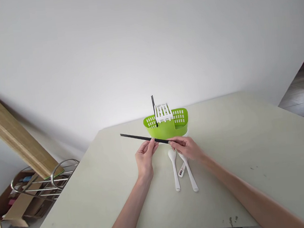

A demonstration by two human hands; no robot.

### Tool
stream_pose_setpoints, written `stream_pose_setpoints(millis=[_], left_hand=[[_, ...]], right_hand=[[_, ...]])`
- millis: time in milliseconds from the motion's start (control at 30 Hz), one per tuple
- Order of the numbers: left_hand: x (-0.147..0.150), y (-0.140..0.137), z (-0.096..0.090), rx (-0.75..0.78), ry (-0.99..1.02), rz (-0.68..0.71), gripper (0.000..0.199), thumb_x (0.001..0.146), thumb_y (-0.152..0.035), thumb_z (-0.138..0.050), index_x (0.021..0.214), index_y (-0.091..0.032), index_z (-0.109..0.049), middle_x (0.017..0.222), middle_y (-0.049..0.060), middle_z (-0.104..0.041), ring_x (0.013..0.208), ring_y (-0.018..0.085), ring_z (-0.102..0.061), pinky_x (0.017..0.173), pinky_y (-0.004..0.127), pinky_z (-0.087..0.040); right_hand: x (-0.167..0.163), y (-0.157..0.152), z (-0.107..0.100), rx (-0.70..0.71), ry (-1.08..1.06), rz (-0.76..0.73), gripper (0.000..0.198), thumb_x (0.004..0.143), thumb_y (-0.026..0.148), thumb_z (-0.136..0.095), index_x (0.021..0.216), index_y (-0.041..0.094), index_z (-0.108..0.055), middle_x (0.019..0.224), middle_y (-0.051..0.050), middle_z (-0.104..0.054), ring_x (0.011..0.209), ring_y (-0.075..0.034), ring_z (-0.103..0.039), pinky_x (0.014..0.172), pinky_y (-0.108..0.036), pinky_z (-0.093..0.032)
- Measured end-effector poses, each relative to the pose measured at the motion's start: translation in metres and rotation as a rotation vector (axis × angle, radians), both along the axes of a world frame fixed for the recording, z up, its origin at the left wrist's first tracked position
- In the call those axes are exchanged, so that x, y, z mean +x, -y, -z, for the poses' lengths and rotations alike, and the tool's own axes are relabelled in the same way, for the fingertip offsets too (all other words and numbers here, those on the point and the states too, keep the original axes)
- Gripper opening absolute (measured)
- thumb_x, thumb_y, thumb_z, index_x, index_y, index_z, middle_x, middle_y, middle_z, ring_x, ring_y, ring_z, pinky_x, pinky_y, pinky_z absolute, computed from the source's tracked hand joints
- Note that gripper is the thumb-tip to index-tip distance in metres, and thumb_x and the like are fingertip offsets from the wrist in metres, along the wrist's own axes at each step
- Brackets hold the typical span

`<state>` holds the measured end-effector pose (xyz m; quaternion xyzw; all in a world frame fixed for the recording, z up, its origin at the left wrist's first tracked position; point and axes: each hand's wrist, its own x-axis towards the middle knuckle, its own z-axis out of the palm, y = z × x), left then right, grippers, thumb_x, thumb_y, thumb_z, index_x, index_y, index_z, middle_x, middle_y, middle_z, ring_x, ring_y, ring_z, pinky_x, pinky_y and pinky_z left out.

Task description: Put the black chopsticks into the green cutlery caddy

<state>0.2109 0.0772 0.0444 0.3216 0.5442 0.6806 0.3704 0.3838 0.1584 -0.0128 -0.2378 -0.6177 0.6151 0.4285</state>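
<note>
Bare forearms (128,212) extend over the pale bench (248,147). Left hand (145,156) pinches the middle of a pair of black chopsticks (135,136) between thumb and fingers; right hand (185,147) grips their thicker end, the thin tips projecting leftward past the left hand. Just beyond both hands stands a green perforated basket (167,129), bearing a white slatted rack (164,112) and an upright second chopstick pair (153,102). Nearer than the right hand lie two white spoons (175,173) and a labelled white utensil (181,170), partly hidden.
</note>
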Motion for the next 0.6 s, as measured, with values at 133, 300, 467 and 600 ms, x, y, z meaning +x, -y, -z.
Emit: stream_pose_setpoints(millis=[133, 300, 467, 600], left_hand=[[-0.009, 0.002, -0.001, 0.004, 0.030, -0.025, 0.036, 0.075, -0.044, -0.089, 0.093, -0.015, -0.078, 0.100, 0.006, -0.079, 0.104, 0.023, -0.077, 0.108, 0.036, -0.058], [-0.015, 0.008, -0.008, 0.006, 0.037, -0.047, 0.034, 0.076, -0.042, -0.089, 0.093, -0.014, -0.078, 0.104, 0.007, -0.078, 0.105, 0.024, -0.077, 0.109, 0.037, -0.057], [-0.016, 0.013, -0.013, 0.014, -0.023, -0.044, 0.035, 0.075, -0.045, -0.089, 0.091, -0.015, -0.078, 0.099, 0.007, -0.079, 0.104, 0.024, -0.077, 0.109, 0.040, -0.057], [-0.026, 0.010, -0.028, 0.055, -0.136, -0.070, 0.038, 0.076, -0.049, -0.087, 0.092, -0.015, -0.079, 0.095, 0.007, -0.079, 0.097, 0.022, -0.077, 0.107, 0.042, -0.058]], right_hand=[[0.002, -0.001, -0.002, -0.038, -0.021, -0.010, 0.048, 0.084, 0.063, -0.075, 0.108, 0.020, -0.079, 0.069, 0.002, -0.060, 0.051, -0.010, -0.038, 0.047, -0.027, -0.028], [0.004, 0.001, -0.005, -0.034, -0.013, -0.034, 0.046, 0.084, 0.061, -0.076, 0.106, 0.020, -0.079, 0.070, 0.002, -0.058, 0.054, -0.010, -0.039, 0.049, -0.028, -0.029], [0.003, 0.002, -0.004, -0.048, -0.029, -0.066, 0.047, 0.084, 0.062, -0.076, 0.106, 0.021, -0.078, 0.071, 0.002, -0.060, 0.053, -0.010, -0.040, 0.048, -0.028, -0.030], [0.007, 0.001, -0.007, -0.044, -0.030, -0.102, 0.046, 0.085, 0.059, -0.076, 0.110, 0.021, -0.076, 0.073, 0.000, -0.066, 0.053, -0.012, -0.046, 0.049, -0.028, -0.036]])
